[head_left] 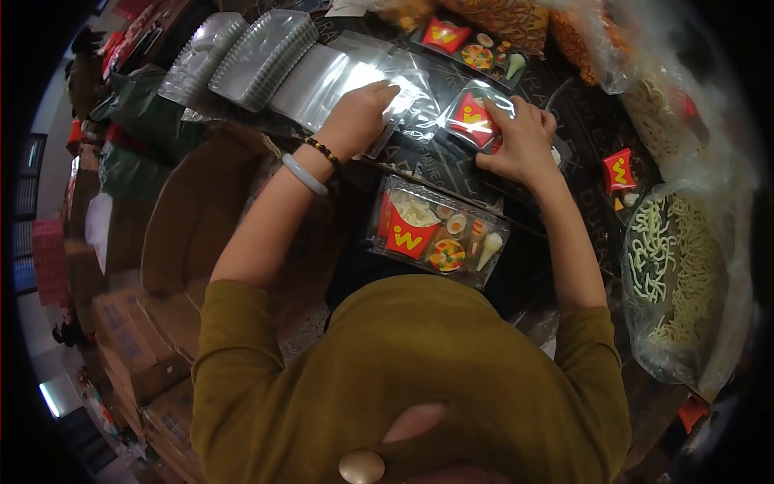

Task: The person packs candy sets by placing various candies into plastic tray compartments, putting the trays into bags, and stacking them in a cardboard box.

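My right hand (528, 139) grips a clear plastic tray (454, 121), thumb on the near side and fingers over the far side. Inside that tray a red toy fries box (474, 118) with a yellow mark shows; its right part is hidden by the hand. My left hand (359, 119) is closed, fingertips together on shiny clear plastic bags (310, 85) that lie flat on the dark printed table cover (435, 165). Nearer my body, a filled clear tray (439, 234) holds toy fries, an egg, a pizza and an ice cream cone.
Stacks of empty clear trays (264, 60) stand at the far left. Another filled tray (470, 48) lies at the back. Bags of orange pieces (516, 24) and of pale toy fries (673, 274) line the right, near a loose red fries box (619, 169). Cardboard boxes (133, 339) sit left.
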`<state>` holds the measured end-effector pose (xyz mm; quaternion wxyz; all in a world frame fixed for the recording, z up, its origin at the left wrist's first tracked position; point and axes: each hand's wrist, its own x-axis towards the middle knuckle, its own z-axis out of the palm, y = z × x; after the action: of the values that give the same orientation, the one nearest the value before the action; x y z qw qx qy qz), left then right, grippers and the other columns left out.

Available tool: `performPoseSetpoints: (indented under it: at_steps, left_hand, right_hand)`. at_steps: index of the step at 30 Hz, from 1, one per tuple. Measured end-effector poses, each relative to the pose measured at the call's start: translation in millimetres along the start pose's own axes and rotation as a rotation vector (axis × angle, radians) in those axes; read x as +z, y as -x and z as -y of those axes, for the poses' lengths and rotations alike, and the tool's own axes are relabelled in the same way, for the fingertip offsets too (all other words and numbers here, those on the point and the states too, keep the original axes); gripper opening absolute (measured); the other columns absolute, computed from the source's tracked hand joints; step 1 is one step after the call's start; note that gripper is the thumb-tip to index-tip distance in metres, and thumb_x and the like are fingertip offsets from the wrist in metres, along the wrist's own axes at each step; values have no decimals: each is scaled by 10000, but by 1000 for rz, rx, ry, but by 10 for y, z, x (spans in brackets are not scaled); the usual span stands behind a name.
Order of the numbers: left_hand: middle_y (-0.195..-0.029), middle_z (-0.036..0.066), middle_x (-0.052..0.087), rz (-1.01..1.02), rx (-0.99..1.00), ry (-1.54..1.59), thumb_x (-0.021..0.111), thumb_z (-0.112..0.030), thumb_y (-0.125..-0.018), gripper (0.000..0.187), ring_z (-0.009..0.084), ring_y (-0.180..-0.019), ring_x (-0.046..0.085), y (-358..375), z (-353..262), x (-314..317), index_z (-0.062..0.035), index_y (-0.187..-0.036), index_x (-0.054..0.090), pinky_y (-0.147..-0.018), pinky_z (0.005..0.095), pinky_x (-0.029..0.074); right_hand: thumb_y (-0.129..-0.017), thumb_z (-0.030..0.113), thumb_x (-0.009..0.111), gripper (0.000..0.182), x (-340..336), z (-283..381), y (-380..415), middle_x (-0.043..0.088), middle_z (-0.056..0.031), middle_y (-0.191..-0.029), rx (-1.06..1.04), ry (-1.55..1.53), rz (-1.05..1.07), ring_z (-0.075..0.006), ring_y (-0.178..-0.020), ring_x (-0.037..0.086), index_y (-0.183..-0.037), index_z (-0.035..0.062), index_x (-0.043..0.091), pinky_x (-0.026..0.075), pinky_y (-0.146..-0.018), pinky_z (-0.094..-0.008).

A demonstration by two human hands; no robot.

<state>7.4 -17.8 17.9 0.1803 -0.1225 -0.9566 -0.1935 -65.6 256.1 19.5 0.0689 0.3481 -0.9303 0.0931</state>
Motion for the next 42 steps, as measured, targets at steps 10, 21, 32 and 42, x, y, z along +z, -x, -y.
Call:
performPoseSetpoints:
  at_steps: [10, 21, 32, 42]
  left_hand:
    - [-1101, 208, 622, 28, 43, 183, 587, 20, -758, 378, 376, -956, 604, 2, 112, 135, -28, -1131, 631, -837, 403, 495]
    - [-940, 153, 573, -31, -45, -112, 632, -31, -747, 221, 364, -794, 604, -8, 70, -121, -31, -948, 539, -688, 428, 500]
    - [-1174, 165, 528, 255, 400, -66, 582, 46, -721, 486, 339, -957, 606, -55, -231, -41, 12, -1195, 482, -741, 400, 521]
    - [-1437, 225, 322, 500, 67, 43, 595, 126, -651, 826, 431, -907, 596, -43, -658, 179, 64, -1396, 242, -737, 452, 517]
  right_hand:
    - [-533, 361, 734, 845, -216, 338, -21, 425, -231, -1339, -331, -165, 75, -362, -1276, 380, -1329, 182, 517, 188, -1087, -466]
    - [-505, 387, 728, 879, -71, 22, 65, 443, -242, -1312, -108, -204, 58, -356, -1269, 392, -1334, 190, 511, 181, -1074, -469]
    - [-525, 382, 745, 869, -55, 323, -62, 453, -234, -1285, -146, -210, 66, -366, -1240, 403, -1333, 174, 504, 225, -1046, -480]
    - [-629, 597, 750, 971, -8, 317, 194, 458, -221, -1299, 126, 8, -182, -352, -1200, 444, -1320, -17, 454, 325, -970, -497]
